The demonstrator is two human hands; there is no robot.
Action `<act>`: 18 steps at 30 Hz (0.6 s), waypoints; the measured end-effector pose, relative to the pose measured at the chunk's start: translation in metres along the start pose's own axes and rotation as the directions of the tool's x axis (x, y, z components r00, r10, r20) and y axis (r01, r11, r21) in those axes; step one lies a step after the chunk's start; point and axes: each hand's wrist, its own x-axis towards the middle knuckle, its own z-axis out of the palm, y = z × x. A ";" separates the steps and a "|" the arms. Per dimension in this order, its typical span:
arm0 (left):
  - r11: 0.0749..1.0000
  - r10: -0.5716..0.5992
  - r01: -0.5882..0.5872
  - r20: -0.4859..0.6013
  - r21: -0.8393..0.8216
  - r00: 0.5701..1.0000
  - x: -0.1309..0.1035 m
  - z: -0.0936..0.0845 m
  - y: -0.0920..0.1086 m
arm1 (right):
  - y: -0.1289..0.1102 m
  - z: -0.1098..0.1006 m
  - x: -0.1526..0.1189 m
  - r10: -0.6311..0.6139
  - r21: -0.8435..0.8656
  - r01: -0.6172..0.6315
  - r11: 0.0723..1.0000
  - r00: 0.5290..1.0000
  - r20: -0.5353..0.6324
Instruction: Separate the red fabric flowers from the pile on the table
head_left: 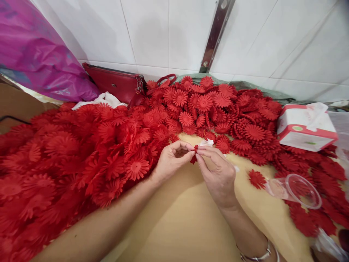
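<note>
Both hands meet above the tan tabletop (169, 218), in front of the piles. Between their fingertips is a small red flower piece (193, 159), mostly covered by the fingers. My left hand (173, 160) pinches it from the left with thumb and forefinger. From the right, my right hand (219, 169) grips it with thumb and fingers pressed together. A scrap of white material (206, 142) shows just behind the fingers. One loose red flower (256, 179) lies on the table to the right of my right hand.
Heaps of red petal flowers (68, 156) cover the left side, with more flowers (204, 103) at the back. A tissue box (307, 136) and a tipped clear plastic cup (291, 193) are at right. A red purse (114, 83) and purple bag (46, 54) stand back left, near the tiled wall.
</note>
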 end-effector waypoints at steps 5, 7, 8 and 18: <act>0.999 -0.011 0.011 0.001 0.041 1.000 0.000 0.000 0.000 | -0.002 0.002 0.000 0.009 0.000 -0.009 1.000 1.000 0.011; 0.998 -0.006 0.006 0.003 0.058 1.000 0.000 0.000 0.001 | -0.002 0.004 -0.001 0.023 0.028 -0.023 0.999 1.000 0.002; 0.998 -0.005 0.005 0.004 0.066 1.000 0.000 0.001 0.001 | -0.002 0.005 -0.002 0.038 0.051 -0.037 0.998 0.999 -0.004; 0.999 -0.041 0.041 0.003 0.027 0.999 -0.002 0.005 0.004 | 0.002 0.008 -0.006 0.313 0.319 -0.318 0.893 0.947 0.069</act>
